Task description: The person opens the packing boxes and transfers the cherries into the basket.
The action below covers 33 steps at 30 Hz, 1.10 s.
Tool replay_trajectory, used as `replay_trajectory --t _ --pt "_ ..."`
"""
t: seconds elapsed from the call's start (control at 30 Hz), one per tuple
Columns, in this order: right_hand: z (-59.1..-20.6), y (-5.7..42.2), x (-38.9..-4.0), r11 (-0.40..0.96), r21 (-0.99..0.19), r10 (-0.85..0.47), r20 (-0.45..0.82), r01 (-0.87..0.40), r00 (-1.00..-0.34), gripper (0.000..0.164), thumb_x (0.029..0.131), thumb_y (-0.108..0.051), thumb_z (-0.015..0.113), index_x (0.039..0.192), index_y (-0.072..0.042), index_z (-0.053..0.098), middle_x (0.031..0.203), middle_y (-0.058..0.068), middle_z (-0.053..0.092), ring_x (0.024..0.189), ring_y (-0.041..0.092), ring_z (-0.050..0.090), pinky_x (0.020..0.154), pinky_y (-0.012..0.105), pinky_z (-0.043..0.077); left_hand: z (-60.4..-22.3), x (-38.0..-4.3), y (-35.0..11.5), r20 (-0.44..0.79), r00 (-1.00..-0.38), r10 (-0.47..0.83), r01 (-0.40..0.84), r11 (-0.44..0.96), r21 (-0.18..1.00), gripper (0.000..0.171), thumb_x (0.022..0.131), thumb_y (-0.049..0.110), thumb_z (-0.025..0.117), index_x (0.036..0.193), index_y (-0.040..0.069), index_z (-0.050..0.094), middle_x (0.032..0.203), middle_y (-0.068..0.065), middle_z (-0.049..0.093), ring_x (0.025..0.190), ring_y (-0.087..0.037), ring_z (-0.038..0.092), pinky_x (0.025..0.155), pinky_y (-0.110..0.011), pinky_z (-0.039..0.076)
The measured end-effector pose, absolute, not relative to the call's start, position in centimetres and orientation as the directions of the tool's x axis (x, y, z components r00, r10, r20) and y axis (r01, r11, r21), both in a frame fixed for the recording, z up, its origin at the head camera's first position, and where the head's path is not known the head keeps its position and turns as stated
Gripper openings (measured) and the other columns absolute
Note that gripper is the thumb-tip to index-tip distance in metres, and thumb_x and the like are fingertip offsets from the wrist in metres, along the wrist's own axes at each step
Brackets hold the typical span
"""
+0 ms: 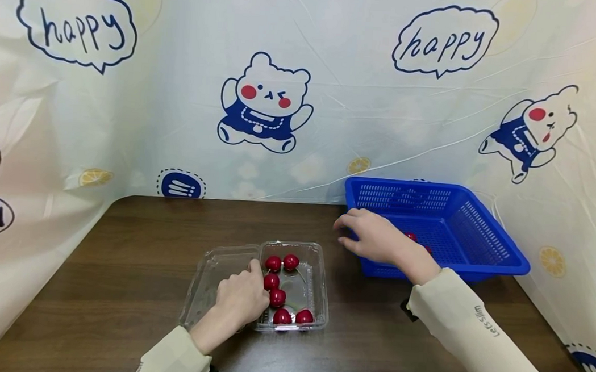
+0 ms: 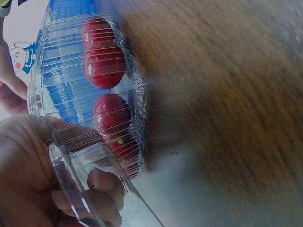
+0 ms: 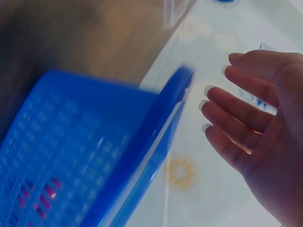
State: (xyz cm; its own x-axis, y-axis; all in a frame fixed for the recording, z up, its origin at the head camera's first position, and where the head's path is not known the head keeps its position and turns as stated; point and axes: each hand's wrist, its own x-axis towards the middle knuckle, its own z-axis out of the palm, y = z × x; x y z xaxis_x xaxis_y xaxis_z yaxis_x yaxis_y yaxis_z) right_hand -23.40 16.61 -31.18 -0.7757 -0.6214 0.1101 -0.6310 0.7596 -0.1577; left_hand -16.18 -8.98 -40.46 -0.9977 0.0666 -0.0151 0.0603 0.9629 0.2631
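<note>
A clear plastic clamshell box (image 1: 317, 287) stands on the table with its lid folded out to the left. Several red cherries (image 1: 290, 262) lie inside, some with stems. My left hand (image 1: 242, 296) holds the box at its hinge side; in the left wrist view its fingers (image 2: 106, 184) curl round the clear plastic edge. Above the left rim of a blue plastic basket (image 1: 499, 238) hovers my right hand (image 1: 377, 236), holding nothing. Its fingers (image 3: 236, 109) are spread and slightly bent in the right wrist view. Red cherries (image 1: 411, 236) show in the basket, partly hidden by the right forearm.
The brown wooden table (image 1: 134, 267) meets a printed cloth backdrop (image 1: 334, 97) at the back and sides. The basket stands at the back right, close to the cloth. Between box and basket runs a strip of tabletop.
</note>
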Motion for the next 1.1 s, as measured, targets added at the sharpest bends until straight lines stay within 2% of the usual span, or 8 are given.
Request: replay_trajectory --t 0.3,0.77,1.1 --pt "-31.8 13.5 -21.5 0.673 -0.108 -0.727 0.091 -0.732 -0.681 0.028 0.087 -0.023 0.067 0.113 -0.012 0.069 0.106 0.009 0.070 0.093 0.022 0.062 0.081 0.042 0.055 -40.5 -16.2 -9.0 -0.015 -0.998 0.066 0.060 0.963 0.264 0.034 0.078 0.018 0.059 0.102 -0.003 0.046 0.068 -0.019 0.067 0.058 -0.035 0.064 0.048 -0.047 0.049" --pt "-33.0 11.6 -20.3 0.599 -0.078 -0.795 0.059 -0.797 -0.604 0.030 0.088 -0.032 0.065 0.112 -0.014 0.069 0.103 0.007 0.071 0.094 0.021 0.062 0.082 0.039 0.055 -40.5 -16.2 -9.0 -0.018 -0.997 0.070 0.063 0.964 0.259 0.035 0.078 0.019 0.060 0.102 -0.003 0.046 0.068 -0.018 0.066 0.057 -0.034 0.063 0.048 -0.047 0.049" --pt "-34.0 10.9 -19.7 0.586 -0.036 -0.810 -0.038 -0.809 -0.585 0.033 0.086 -0.035 0.068 0.113 -0.015 0.068 0.106 0.005 0.070 0.097 0.020 0.062 0.085 0.041 0.053 -40.4 -16.3 -9.0 -0.025 -0.997 0.066 0.058 0.964 0.259 0.036 0.078 0.019 0.061 0.103 -0.003 0.046 0.070 -0.019 0.067 0.057 -0.034 0.063 0.049 -0.047 0.049"
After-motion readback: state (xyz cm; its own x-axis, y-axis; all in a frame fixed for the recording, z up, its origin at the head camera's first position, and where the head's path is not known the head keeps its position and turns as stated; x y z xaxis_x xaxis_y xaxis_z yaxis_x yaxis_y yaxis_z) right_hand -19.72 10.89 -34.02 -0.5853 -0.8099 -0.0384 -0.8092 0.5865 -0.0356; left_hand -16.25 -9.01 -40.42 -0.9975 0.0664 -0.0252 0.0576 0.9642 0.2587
